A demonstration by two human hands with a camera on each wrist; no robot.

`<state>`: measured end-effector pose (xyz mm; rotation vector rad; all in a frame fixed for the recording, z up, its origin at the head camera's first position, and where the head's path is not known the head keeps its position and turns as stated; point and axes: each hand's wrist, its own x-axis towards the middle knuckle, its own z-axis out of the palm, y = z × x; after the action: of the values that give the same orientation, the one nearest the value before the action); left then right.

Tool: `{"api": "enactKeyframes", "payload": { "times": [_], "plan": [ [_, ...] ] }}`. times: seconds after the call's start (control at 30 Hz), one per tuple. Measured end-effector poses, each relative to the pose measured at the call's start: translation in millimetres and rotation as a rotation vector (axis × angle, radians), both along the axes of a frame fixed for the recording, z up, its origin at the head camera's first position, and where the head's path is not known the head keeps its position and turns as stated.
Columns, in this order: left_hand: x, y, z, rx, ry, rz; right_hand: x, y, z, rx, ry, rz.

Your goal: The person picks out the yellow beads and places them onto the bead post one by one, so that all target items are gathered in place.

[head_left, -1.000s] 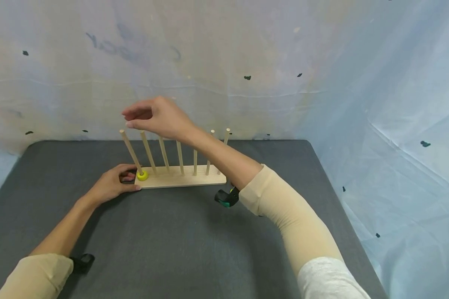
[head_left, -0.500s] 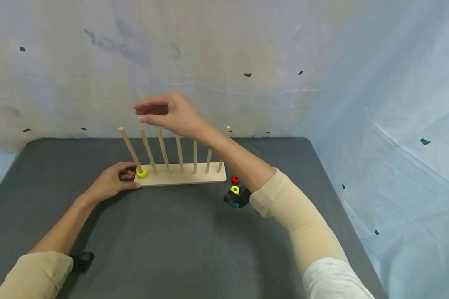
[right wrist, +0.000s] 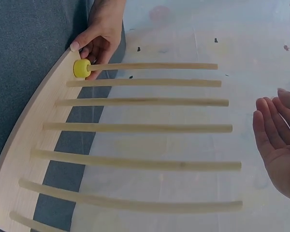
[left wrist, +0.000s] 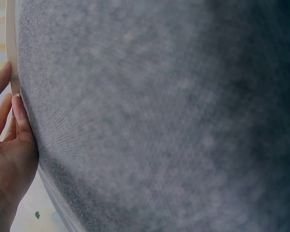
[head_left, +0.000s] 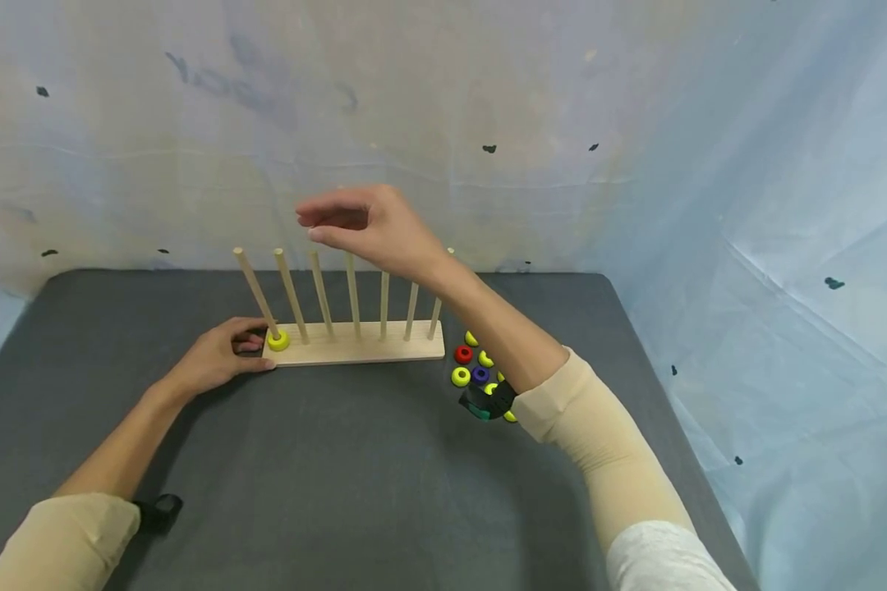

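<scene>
The person's left hand had its grip around the left end of a long, flat, pale wooden board, with the thumb at the near corner and the fingers behind. The right hand was raised above the board, its grip released: the fingers were loosely bent towards the thumb and held nothing, apart from the peg tips in the right wrist view. A row of seven slim, round, pale wooden pegs stood up from the board, which lay flat on the dark grey desk. A thick, round yellow ring sat around the foot of the leftmost peg, down on the board and near the left hand's fingers.

Just beyond the board's right end, loose rings lay on the desk: a red ring, a dark blue-purple ring and several bright yellow rings, some partly hidden by the right arm in its beige sleeve. Behind the desk hung a pale sheet with small dark marks.
</scene>
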<state>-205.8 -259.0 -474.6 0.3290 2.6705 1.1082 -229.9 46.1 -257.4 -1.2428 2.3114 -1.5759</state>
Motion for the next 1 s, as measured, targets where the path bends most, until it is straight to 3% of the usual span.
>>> {"api": "enactKeyframes", "payload": {
  "times": [0.43,1.0],
  "plan": [
    [0.9,4.4,-1.3,0.003,0.004,-0.020,-5.3,40.7,-20.0,-0.114,0.001,-0.057],
    [1.3,8.2,0.9,0.013,0.012,-0.025,-6.1,83.2,-22.7,-0.156,-0.025,-0.156]
  ]
}}
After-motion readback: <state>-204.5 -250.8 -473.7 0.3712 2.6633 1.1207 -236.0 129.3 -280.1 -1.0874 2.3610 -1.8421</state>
